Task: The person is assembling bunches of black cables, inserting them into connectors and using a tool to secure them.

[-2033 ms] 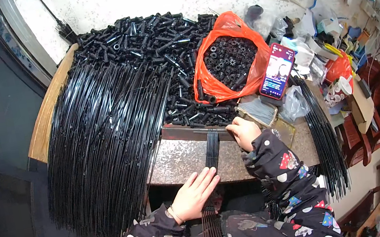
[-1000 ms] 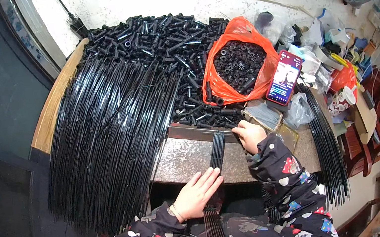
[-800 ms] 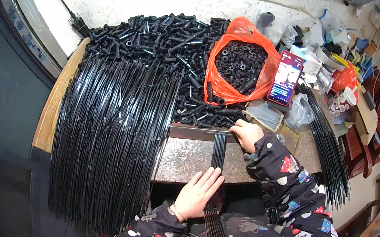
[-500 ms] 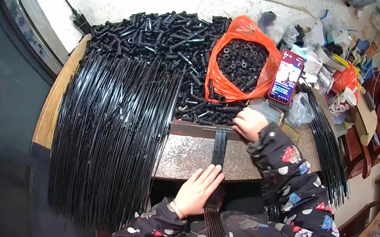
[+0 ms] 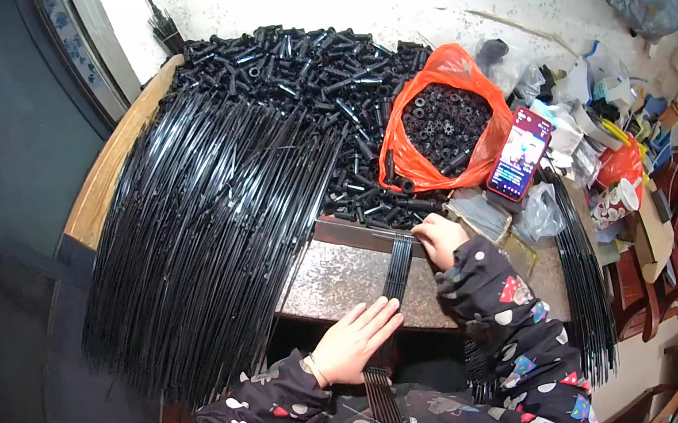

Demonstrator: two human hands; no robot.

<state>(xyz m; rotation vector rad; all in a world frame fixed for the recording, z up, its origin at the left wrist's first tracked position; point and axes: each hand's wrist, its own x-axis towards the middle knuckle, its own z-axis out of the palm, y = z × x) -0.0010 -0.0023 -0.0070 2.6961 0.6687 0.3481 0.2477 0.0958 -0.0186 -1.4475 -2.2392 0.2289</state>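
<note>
A flat row of thin black rods (image 5: 400, 268), which look like umbrella ribs, runs from the tray's front edge across the table toward my lap. My left hand (image 5: 359, 340) lies flat on the row near the table edge, fingers stretched out. At the rods' far ends is my right hand (image 5: 441, 241), fingers bent and pressed together beside the wooden strip (image 5: 351, 232); whatever they pinch is too small or hidden. Behind the strip lies a heap of short black plastic tubes (image 5: 305, 65). An orange plastic bag (image 5: 393, 149) holding small black toothed rings sits on the heap.
A large bundle of long black rods (image 5: 201, 243) covers the table's left side. To the right stand a lit phone (image 5: 518, 155), a clear plastic bag (image 5: 539, 212) and another rod bundle (image 5: 583, 287). Mixed clutter, including a paper cup (image 5: 616, 204), fills the far right.
My right hand has moved left, closer to the far ends of the rods. My left hand stays flat on the row. The whole view has shifted slightly.
</note>
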